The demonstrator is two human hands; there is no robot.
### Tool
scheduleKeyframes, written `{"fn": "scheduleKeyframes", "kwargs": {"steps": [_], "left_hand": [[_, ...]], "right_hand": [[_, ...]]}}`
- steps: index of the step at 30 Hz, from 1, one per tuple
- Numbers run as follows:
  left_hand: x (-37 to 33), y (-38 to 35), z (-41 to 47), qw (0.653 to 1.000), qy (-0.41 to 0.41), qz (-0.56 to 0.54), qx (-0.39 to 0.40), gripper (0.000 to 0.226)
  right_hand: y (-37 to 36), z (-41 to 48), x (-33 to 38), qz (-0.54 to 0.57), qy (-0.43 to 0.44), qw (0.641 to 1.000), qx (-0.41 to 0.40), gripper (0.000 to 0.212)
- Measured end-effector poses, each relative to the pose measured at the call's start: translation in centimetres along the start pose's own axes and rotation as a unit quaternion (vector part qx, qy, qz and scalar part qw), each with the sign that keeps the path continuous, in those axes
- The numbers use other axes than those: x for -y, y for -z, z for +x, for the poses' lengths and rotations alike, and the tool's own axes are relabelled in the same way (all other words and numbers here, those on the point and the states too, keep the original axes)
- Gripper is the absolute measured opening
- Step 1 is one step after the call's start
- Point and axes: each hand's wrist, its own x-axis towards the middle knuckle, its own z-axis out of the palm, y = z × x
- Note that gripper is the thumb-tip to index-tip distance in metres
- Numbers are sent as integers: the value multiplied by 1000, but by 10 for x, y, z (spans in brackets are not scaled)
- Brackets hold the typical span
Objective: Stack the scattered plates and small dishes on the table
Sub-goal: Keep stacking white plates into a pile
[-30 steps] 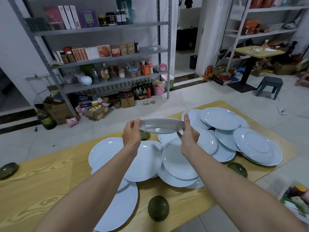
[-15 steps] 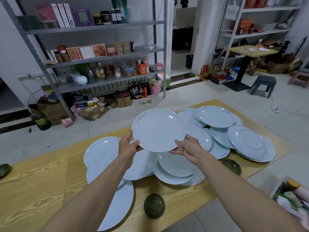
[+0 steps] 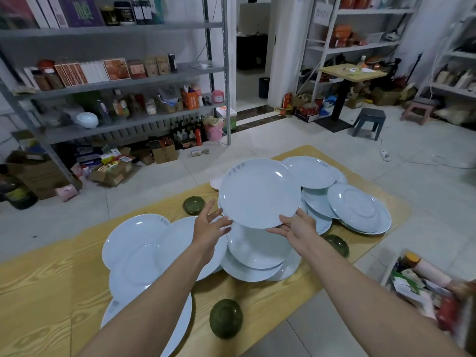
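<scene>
The plate (image 3: 258, 193) has moved right, pinched at its rim by the right hand (image 3: 298, 229), while the left hand (image 3: 208, 228) now spreads its fingers apart.

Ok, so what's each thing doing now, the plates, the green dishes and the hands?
Top plate: face up, tilted, over the middle plates.
Left hand: open, fingers spread beside its rim.
Right hand: touching its near rim; grip unclear.
Right-side plate: upside down.
Near green dish: upside down.
Far green dish: looks right way up.
</scene>
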Motion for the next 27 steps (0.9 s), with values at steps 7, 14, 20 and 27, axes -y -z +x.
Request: {"fn": "scheduleKeyframes", "kwargs": {"steps": [7,14,20,27], "left_hand": [[59,-13,-2,991,85,98,-36,64],[101,-33,-2,980,133,120,-83,63],[127,-46,-6,969,151,142,-134,63],[141,-54,-2,958,166,167,-162,68]], "right_hand": [[21,26,1,18,1,999,-31,49],[42,54,11,-9,-34,999,7,54],[56,72,13,-34,-64,997,33,58],[65,81,12,-44,-78,995,54,46]]}}
